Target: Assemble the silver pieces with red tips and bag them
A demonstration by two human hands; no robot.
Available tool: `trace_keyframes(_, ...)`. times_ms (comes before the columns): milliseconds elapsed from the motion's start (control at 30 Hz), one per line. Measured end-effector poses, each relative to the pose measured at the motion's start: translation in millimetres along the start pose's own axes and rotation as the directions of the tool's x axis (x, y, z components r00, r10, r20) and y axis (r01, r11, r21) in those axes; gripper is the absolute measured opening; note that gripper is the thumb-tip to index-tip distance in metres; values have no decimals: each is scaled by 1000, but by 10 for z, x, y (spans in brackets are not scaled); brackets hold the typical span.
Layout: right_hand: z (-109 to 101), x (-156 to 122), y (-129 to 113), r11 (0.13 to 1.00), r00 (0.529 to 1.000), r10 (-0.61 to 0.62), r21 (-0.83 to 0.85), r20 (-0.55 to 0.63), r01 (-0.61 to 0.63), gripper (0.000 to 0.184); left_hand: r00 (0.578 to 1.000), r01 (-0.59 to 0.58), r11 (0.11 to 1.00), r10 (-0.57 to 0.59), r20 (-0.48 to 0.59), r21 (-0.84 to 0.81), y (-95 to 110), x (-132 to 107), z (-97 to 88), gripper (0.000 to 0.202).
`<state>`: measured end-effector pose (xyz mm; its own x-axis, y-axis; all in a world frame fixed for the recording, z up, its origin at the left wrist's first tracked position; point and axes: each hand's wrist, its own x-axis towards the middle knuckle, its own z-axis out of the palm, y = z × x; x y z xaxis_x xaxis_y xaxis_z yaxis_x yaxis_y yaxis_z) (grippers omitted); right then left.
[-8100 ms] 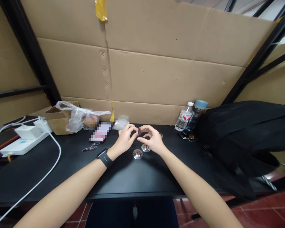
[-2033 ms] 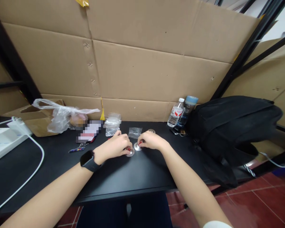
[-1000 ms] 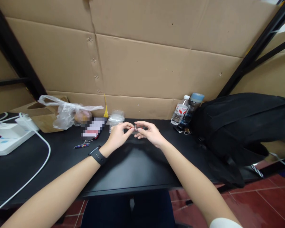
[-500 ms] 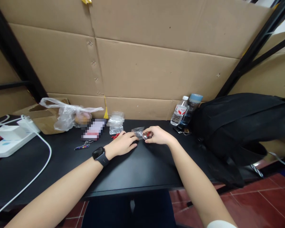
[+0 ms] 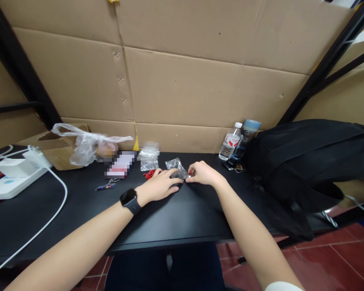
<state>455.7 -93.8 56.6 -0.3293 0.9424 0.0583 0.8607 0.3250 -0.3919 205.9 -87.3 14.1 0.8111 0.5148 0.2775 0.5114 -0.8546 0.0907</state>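
My left hand [image 5: 162,185], with a dark watch [image 5: 129,201] on its wrist, lies palm down on the black table with its fingers spread. Its fingertips reach to the near end of a small clear plastic bag [image 5: 176,165]. At the right end of this bag, my right hand [image 5: 203,173] is closed in a pinch on a small shiny item [image 5: 189,176] with some red on it. The fingers hide most of that item. Just behind my left hand is a little heap of red pieces [image 5: 149,174]. Beyond it lies a pile of clear plastic bags [image 5: 148,155].
A blurred phone-like item [image 5: 120,165] and a keychain [image 5: 106,186] lie left. Farther left are a knotted plastic bag [image 5: 86,149], a cardboard box [image 5: 59,157] and a white power strip [image 5: 15,184]. On the right stand a water bottle [image 5: 229,143], a blue-lidded bottle [image 5: 245,139] and a black backpack [image 5: 306,161].
My right fingers have drawn closer together and come down around the shiny item. The clear bag now shows more fully between the hands. My left fingers have shifted slightly right.
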Motion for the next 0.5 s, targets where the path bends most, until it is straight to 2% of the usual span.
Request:
trace_keyframes(200,92,60,-61,999,1000,-15,-30,-19,15,26,996,36,999,-35,79,-6,-40,-4,29,37)
trace_keyframes(367,140,102,-89,997,995,-68,-49,-72,64,24,988,26,999,-19,151,-46,-75,-14,-26,39)
trace_keyframes(500,145,90,-50,995,995,-97,37,-5,98,19,984,37,997,-25,177,-61,-67,-10,-56,39)
